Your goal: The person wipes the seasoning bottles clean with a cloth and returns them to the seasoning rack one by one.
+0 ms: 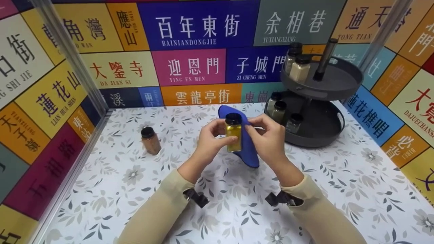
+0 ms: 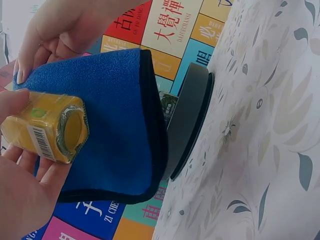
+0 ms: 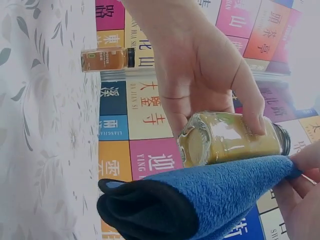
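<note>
My left hand point(image 1: 212, 137) grips a glass spice jar point(image 1: 234, 135) of yellow powder with a black lid, upright above the table. In the left wrist view the jar's round base and barcode label point(image 2: 42, 143) face the camera. The right hand point(image 1: 269, 138) pinches a blue cloth point(image 1: 250, 149) with black edging near its upper part. The cloth hangs folded just to the right of the jar, against its side in the right wrist view. Another jar point(image 1: 150, 141), holding orange-brown powder, stands on the table to the left of my hands.
A dark two-tier round rack point(image 1: 313, 144) stands at the back right. Several black-lidded jars sit on it, including a pale-filled jar point(image 1: 300, 69) on the upper tier. The floral tablecloth point(image 1: 132, 203) covers the table; sign-patterned panels point(image 1: 200, 25) enclose the back and sides.
</note>
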`<state>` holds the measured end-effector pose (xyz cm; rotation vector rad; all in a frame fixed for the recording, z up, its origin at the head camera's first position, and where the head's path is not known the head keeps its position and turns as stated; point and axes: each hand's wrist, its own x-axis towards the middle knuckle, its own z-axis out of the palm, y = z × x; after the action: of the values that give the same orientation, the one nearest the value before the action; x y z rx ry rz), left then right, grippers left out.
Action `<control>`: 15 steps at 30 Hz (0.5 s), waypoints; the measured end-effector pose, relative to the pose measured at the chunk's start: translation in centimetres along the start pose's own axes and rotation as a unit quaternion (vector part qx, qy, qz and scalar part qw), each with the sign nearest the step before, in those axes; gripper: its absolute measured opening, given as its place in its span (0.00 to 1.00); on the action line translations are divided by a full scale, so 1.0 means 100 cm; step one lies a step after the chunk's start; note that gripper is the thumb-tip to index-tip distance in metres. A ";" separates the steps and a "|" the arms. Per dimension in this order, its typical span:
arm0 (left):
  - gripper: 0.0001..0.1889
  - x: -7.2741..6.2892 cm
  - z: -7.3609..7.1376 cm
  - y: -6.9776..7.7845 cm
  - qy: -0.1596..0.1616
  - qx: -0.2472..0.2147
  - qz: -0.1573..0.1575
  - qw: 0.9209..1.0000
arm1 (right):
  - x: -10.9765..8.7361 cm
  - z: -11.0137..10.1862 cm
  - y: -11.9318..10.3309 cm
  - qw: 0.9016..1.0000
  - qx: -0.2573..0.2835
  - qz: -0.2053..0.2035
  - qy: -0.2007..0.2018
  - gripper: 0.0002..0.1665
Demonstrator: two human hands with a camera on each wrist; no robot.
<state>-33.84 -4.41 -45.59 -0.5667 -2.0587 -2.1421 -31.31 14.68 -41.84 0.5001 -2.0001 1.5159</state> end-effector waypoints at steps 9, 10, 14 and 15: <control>0.24 0.002 -0.001 -0.001 0.039 0.001 0.014 0.999 | 0.004 -0.002 0.005 0.983 -0.128 0.062 -0.117 0.03; 0.24 0.002 -0.001 -0.001 0.042 0.002 0.015 0.999 | 0.004 -0.002 0.006 0.978 -0.140 0.068 -0.135 0.02; 0.24 0.002 -0.002 0.000 0.042 0.002 0.017 0.999 | 0.004 -0.003 0.009 0.963 -0.171 0.083 -0.191 0.03; 0.24 0.002 -0.003 0.000 0.039 0.004 0.016 0.999 | 0.004 -0.003 0.009 0.961 -0.175 0.086 -0.195 0.04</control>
<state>-34.08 -4.62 -45.50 -0.5036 -2.0030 -2.1037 -32.06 15.20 -42.19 0.5161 -2.6135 1.1801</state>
